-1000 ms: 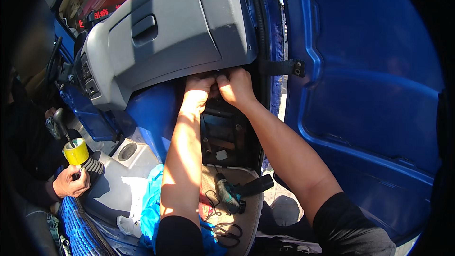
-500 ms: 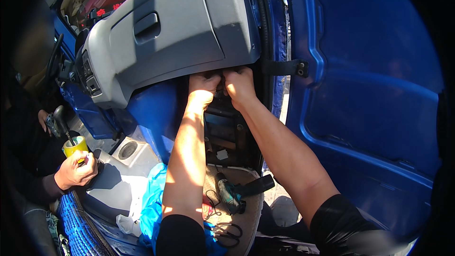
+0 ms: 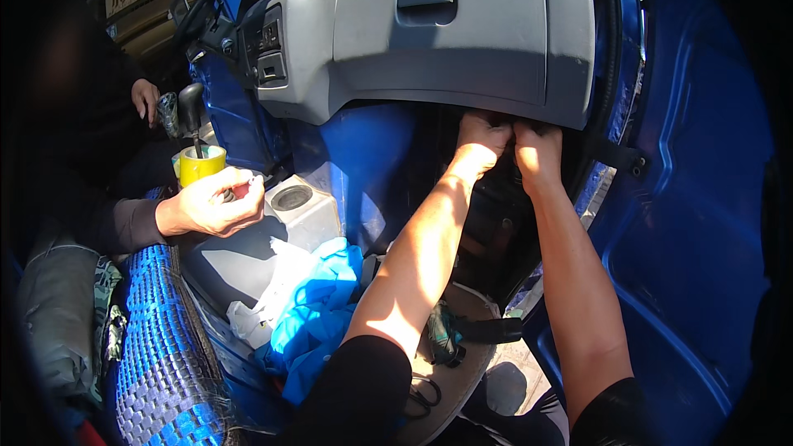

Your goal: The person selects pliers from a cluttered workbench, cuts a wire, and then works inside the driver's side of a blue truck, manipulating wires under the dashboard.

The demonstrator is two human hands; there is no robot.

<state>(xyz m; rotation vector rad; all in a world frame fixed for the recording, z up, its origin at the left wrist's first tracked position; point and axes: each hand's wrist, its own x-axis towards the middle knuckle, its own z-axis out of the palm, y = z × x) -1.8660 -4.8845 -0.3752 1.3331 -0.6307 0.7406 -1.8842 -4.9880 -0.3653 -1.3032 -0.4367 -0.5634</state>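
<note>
Both my arms reach under the lower edge of the grey dashboard [image 3: 310, 49], below its glove box lid [image 3: 462, 62]. My left hand [image 3: 484, 144] has its fingers curled, up against the underside. Close beside it, my right hand [image 3: 538, 150] is also closed, with the knuckles just beneath the panel edge. What the fingers grip is hidden by the dashboard and shadow. Below my forearms, a green and black power tool [image 3: 443, 334] lies on a beige mat [image 3: 475, 363], next to a black cylindrical piece [image 3: 494, 330]. Black-handled scissors [image 3: 423, 396] lie nearer, partly covered by my sleeve.
At left, another person's hand [image 3: 211, 205] is beside a yellow tape roll [image 3: 202, 167] around the gear lever [image 3: 192, 107]. A bright blue cloth [image 3: 318, 314] and white plastic [image 3: 277, 285] lie beside a blue woven seat cover [image 3: 157, 355]. The blue door [image 3: 702, 165] stands at right, with a black strap [image 3: 618, 155].
My view has swung left, so the dashboard and my arms sit further right. My hands remain under the dashboard. The other person's hand near the tape roll has changed its pose.
</note>
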